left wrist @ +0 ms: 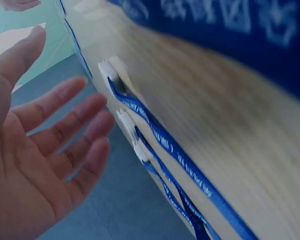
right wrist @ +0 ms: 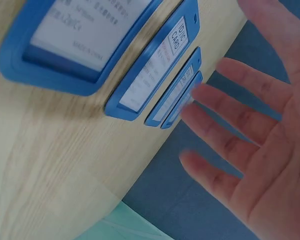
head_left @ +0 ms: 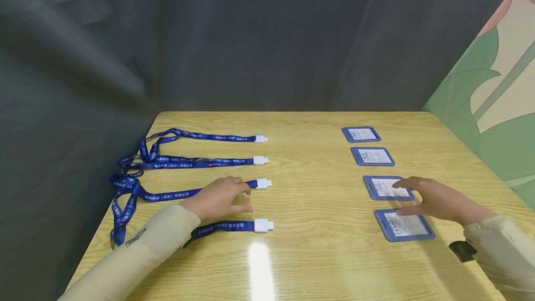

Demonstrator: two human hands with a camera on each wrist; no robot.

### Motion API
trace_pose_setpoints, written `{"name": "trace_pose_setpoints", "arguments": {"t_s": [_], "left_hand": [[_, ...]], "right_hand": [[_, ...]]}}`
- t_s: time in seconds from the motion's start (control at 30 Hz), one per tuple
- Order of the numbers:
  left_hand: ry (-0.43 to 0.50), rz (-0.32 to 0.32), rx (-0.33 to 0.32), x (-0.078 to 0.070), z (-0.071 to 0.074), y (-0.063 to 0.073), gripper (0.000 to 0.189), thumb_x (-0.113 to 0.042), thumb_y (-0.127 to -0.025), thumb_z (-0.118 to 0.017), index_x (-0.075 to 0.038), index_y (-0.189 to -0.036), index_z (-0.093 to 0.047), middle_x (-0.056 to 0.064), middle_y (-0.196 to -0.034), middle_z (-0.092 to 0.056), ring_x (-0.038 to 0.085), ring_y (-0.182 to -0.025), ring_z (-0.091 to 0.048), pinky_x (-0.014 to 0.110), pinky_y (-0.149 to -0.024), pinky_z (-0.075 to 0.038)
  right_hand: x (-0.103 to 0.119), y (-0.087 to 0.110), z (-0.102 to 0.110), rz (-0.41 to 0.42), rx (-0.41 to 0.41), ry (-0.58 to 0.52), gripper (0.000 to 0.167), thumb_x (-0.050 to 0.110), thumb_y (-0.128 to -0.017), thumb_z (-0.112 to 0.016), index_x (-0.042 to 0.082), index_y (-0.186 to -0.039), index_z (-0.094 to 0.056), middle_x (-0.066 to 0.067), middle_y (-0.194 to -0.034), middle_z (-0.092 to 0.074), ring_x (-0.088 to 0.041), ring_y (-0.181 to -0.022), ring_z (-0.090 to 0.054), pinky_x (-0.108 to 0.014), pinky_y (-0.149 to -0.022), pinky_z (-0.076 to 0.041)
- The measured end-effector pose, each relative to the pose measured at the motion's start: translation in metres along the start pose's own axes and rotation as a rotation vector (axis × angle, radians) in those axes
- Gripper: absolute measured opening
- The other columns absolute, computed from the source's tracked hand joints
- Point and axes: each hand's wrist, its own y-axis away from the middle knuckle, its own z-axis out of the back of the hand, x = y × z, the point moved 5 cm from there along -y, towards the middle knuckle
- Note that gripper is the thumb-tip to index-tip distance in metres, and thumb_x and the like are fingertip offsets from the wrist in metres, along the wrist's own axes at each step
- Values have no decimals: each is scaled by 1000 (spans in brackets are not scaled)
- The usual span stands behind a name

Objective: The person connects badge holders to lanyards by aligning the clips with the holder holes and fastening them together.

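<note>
Several blue lanyards with white print lie on the left of the table, their white plastic clips pointing right. My left hand [head_left: 221, 197] is held above the two nearest ones, between the nearest clip [head_left: 261, 225] and the second clip [head_left: 262, 183]; its fingers are spread and hold nothing in the left wrist view. On the right, several blue card holders lie in a column. Over the nearest card holder [head_left: 404, 231] and the second card holder [head_left: 378, 193] hovers my right hand [head_left: 430, 199], fingers loosely extended and holding nothing. A lanyard strap [left wrist: 170, 145] runs below the left hand.
The wooden table [head_left: 309, 199] reaches back to a dark curtain [head_left: 267, 41], which also hangs along its left side. A wall painted with leaves [head_left: 497, 82] stands to the right. A dark band [head_left: 462, 251] shows at the right sleeve.
</note>
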Motion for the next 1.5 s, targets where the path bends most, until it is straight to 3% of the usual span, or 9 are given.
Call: {"name": "trace_pose_setpoints", "arguments": {"t_s": [0.17,0.27,0.43,0.63,0.9,1.1,1.5], "left_hand": [[33,-62,42,-7,-12,3,34,-43,-83,-66,-13,-99,-65,-3,-89,-62,8,-76,-53,26,-73,-48],[50,-94,56,-11,-17,5,34,-43,-80,-69,-14,-96,-65,-5,-81,-59,5,-69,-48,21,-66,-44],[31,-117,58,-17,-20,4,36,-43,-76,-73,-15,-97,-66,-6,-74,-54,4,-64,-41,18,-61,-38],[1,-132,71,-23,-23,-1,41,-45,-73,-75,-15,-99,-66,-7,-80,-59,3,-69,-45,18,-66,-42],[-28,-129,121,-28,-29,-7,29,-43,-74,-75,-18,-84,-64,-8,-73,-55,3,-65,-42,17,-61,-37],[-55,-128,109,-30,-29,-8,23,-37,-76,-74,-18,-80,-62,-9,-70,-53,3,-63,-41,17,-59,-35],[-46,-115,83,-33,-26,-9,20,-32,-78,-73,-15,-82,-62,-9,-70,-53,4,-62,-42,17,-56,-35]], "right_hand": [[0,1,-11,5,69,-14,45,40,-68,-79,9,-97,-64,3,-89,-64,-10,-76,-55,-25,-63,-47],[-1,3,-18,-26,139,-52,41,37,-67,-80,12,-95,-63,6,-85,-59,-9,-75,-51,-21,-60,-43],[0,3,-24,-5,174,-71,46,38,-64,-82,12,-96,-62,4,-88,-59,-10,-76,-51,-22,-61,-44],[0,3,-25,4,162,-66,49,37,-60,-84,12,-96,-62,2,-91,-60,-10,-76,-52,-22,-62,-44],[-2,4,-28,-12,159,-69,50,34,-58,-86,14,-95,-59,-1,-93,-58,-12,-78,-49,-23,-64,-42],[-3,4,-30,-22,153,-43,53,34,-56,-87,14,-96,-58,-1,-94,-57,-13,-79,-49,-27,-67,-44],[-3,7,-37,-37,146,-92,58,29,-52,-88,12,-98,-57,-5,-99,-59,-18,-86,-53,-42,-76,-49]]}}
